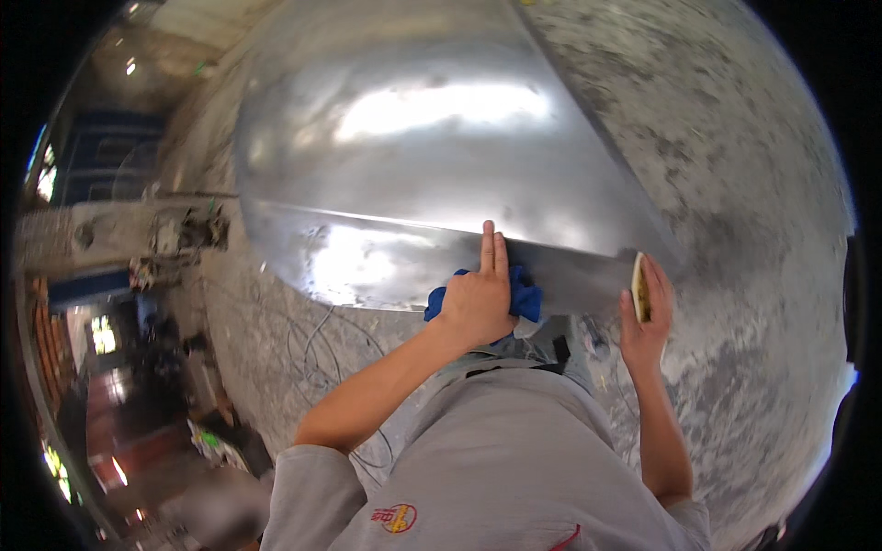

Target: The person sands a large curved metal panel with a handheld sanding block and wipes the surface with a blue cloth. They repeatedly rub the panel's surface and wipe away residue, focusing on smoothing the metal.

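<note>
A large, shiny grey sheet-metal panel (386, 174) with a long crease fills the upper middle of the head view. At its near side, my left hand (480, 298) has two fingers stretched out onto the metal beside the crease. A crumpled blue cloth (525, 298) is bunched under that hand, gripped by the other fingers, which are mostly hidden. By the panel's right corner, my right hand (650, 332) holds a flat pad (640, 289) with a whitish edge and a stained yellow-brown face, pinched between thumb and fingers.
Stained concrete floor (744, 184) surrounds the panel. A thin cable (335, 354) lies in loops on the floor to the left of my body. Farther left are a blue cabinet-like object (110, 156) and dark, blurred equipment (138, 395).
</note>
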`<state>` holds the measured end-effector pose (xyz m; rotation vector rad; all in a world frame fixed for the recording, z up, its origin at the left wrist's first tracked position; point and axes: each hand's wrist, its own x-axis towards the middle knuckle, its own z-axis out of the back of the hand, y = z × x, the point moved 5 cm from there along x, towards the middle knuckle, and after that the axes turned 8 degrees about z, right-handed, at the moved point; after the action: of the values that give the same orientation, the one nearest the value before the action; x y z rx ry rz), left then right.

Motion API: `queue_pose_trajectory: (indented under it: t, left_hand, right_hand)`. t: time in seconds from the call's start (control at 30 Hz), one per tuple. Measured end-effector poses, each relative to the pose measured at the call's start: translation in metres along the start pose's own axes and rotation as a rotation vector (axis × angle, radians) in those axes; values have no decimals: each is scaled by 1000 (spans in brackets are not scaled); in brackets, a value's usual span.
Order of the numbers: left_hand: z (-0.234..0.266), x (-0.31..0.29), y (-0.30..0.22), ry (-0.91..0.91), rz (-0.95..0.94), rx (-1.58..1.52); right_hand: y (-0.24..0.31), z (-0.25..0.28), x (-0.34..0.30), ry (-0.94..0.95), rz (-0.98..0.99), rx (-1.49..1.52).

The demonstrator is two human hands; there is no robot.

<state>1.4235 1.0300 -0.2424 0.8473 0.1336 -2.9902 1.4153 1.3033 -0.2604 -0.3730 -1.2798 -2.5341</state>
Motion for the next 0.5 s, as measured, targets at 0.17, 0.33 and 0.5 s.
queue_pose_trajectory:
  t: [0.17,0.33,0.5]
  left_hand:
    - [5,-6,85,-95,299,-207]
    - [11,2,159,-146,428,-391]
    - [21,12,232,-155,476,-544]
  right_hand:
    - [18,-31,25,153,89,102]
    - [55,-70,45,315,200,128]
    - [99,-111,56,392,266,165]
